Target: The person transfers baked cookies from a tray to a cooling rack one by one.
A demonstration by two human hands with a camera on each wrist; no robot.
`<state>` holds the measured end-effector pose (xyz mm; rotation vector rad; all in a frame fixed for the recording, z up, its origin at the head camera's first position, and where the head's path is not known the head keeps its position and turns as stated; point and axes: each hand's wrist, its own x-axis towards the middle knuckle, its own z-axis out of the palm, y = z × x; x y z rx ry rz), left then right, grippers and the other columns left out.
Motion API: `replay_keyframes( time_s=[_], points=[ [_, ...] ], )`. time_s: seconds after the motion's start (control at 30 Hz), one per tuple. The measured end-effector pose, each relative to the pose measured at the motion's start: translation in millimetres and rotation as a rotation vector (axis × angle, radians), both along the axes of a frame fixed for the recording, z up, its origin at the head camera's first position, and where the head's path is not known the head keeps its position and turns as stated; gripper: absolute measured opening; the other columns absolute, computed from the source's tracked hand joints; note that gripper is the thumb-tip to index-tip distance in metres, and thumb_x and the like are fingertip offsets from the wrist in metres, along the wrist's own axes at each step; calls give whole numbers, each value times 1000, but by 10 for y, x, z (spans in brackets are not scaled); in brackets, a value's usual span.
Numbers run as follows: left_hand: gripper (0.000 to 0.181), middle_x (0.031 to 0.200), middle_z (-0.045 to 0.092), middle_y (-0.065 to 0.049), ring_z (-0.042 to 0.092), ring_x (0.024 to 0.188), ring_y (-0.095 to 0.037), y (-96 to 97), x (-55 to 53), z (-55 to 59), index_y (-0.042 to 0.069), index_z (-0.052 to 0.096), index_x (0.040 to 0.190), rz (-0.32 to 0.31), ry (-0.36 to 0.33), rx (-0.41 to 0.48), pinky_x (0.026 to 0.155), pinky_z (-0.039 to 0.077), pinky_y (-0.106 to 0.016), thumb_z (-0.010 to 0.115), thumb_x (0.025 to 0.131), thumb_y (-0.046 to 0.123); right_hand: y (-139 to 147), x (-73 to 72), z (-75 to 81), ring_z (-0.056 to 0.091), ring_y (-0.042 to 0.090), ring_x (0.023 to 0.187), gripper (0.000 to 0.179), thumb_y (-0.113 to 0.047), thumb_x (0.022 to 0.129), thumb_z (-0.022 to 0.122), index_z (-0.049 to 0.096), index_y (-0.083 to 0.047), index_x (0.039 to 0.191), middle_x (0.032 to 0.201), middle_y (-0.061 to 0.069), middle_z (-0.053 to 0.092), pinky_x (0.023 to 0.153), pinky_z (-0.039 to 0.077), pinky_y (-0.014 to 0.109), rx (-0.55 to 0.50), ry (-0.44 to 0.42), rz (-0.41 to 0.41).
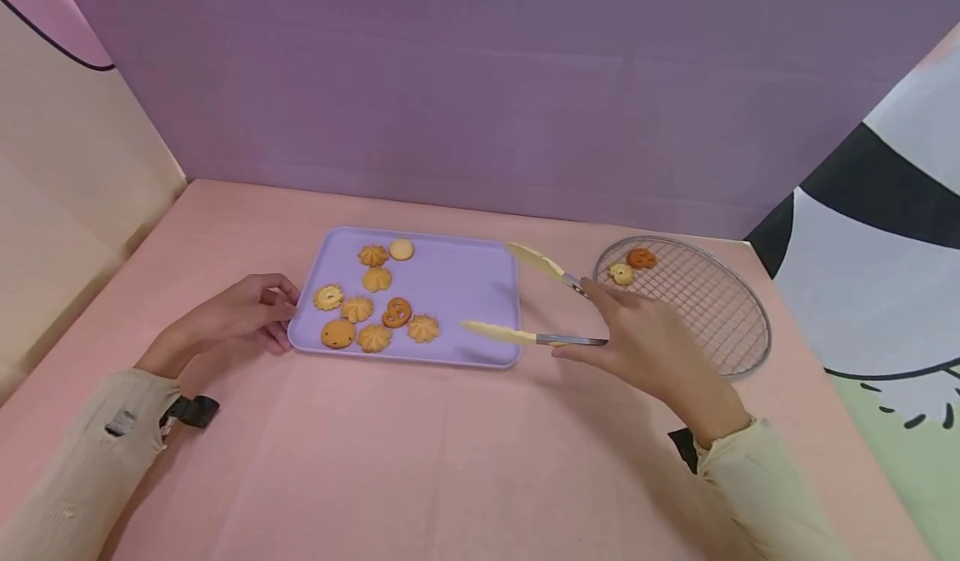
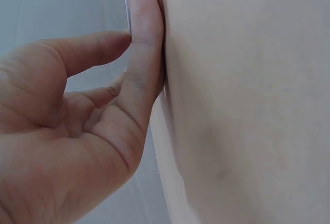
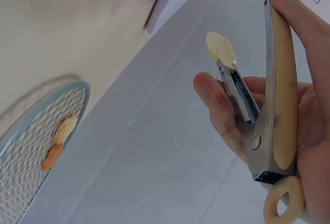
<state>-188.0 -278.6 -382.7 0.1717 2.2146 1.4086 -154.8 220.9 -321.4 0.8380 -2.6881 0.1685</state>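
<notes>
R hand (image 1: 656, 344) holds the tongs (image 1: 536, 339), a finger on one arm & thumb side on the other, arms spread wide w/ nothing btwn the tips. Prob. held like that so the gap can be set by squeeze alone; R wrist view shows the pivot & ring down by the palm. Tips hang over the R end of the purple tray (image 1: 480, 277), well apart from the cookies there.

Tray's L of ctr in the frame, w/ nine cookies (image 1: 357, 309) bunched on its L half, incl. one pretzel shape (image 1: 397, 313). L hand (image 1: 243, 307) touches the tray's L rim, fingers loosely bent; can't tell if they pinch it or just lean on it. Likely there to keep the tray from sliding.

Oval wire rack (image 1: 723, 286) lies at R of frame, partly behind the R hand, prob. put there b/c it's w/in easy reach of the tongs. Two more cookies, a brown one (image 1: 641, 258) & a pale one (image 1: 620, 274), sit close together at its upper L end. Tray & rack both rest on the pink counter (image 1: 450, 461), w/ a purple backdrop (image 1: 420, 86) across the top of the frame.
</notes>
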Motion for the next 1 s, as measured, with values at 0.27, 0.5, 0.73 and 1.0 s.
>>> replay_keyframes(
  time_s=[0.27, 0.5, 0.73, 1.0],
  points=[
    [32, 92, 63, -18, 68, 72, -26, 19, 8, 15, -12, 39, 125, 0, 15, -7, 68, 62, -36, 51, 100, 4, -219, -59, -78, 71, 30, 79, 88, -65, 72, 77, 60, 0, 129, 111, 17, 72, 56, 57, 42, 55, -24, 23],
    [32, 93, 63, -19, 68, 72, -26, 14, 16, 14, -12, 39, 125, 6, 20, -11, 68, 62, -37, 51, 100, 4, -432, -92, -151, 71, 32, 87, 91, -66, 72, 77, 59, 1, 130, 116, 18, 70, 61, 59, 43, 89, -59, 30],
    [30, 92, 62, -18, 68, 71, -25, 24, 12, 19, -12, 40, 124, 8, 27, -16, 67, 62, -37, 51, 100, 3, -577, -107, -241, 71, 31, 82, 90, -67, 72, 77, 59, 1, 128, 110, 15, 72, 60, 58, 44, 66, -43, 31],
    [31, 94, 62, -19, 68, 71, -26, 29, 14, 12, -12, 39, 125, 14, 22, -21, 68, 62, -37, 50, 101, 3, -644, -81, -337, 59, 18, 61, 89, -64, 73, 77, 57, 3, 129, 82, 8, 68, 54, 54, 36, 50, -124, 24]
  ],
)
